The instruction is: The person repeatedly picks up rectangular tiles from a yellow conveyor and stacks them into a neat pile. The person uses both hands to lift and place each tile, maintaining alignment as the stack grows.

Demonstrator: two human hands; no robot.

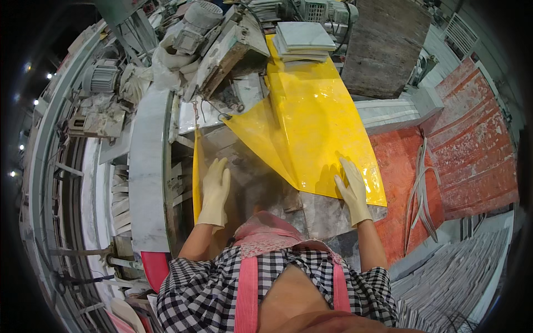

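Yellow sheet [327,122] lies at 12 o'clock, tile stack [305,40] on its far end. Right hand [353,191], fingers spread, overlies the near edge (contact: cannot tell). Left hand [215,191], unclenched, grips nothing visible; wide gap between hands. Red surface [395,177] borders at 3 o'clock.

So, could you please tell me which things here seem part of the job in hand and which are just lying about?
Apparently in use: yellow sheet; right hand, gloved, at its near edge; left hand, held open; tile stack on the sheet.

Apparently lying about: wooden board; grey motor.
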